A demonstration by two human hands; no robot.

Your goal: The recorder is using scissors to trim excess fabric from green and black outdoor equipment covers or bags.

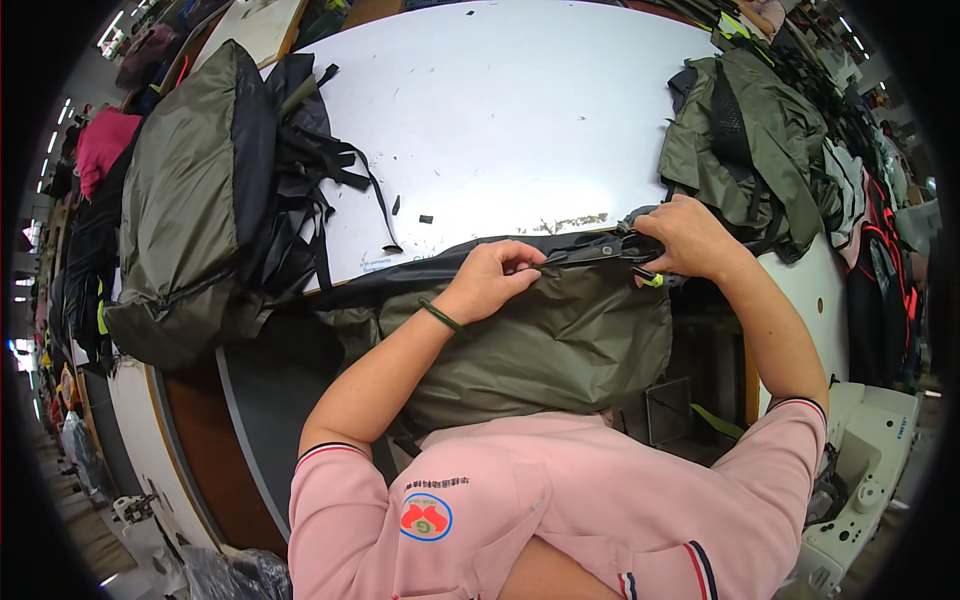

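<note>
An olive-green backpack [545, 335] hangs over the near edge of the table against my body. Along its upper edge runs a black strap [590, 250] with a small round fitting on it. My left hand [492, 283] pinches the strap's left end between thumb and fingertips. At the other end, my right hand [690, 238] is closed around the strap, its fingers partly hiding what lies under them. A small yellow-green tab [650, 280] shows just below the right fingers.
Olive and black backpacks lie at the left [185, 200] and right [745, 140] of the white table [500, 110]. Loose black straps [372, 190] trail from the left one. Small dark scraps [426, 219] dot the tabletop. A white sewing machine [860, 480] stands at my right.
</note>
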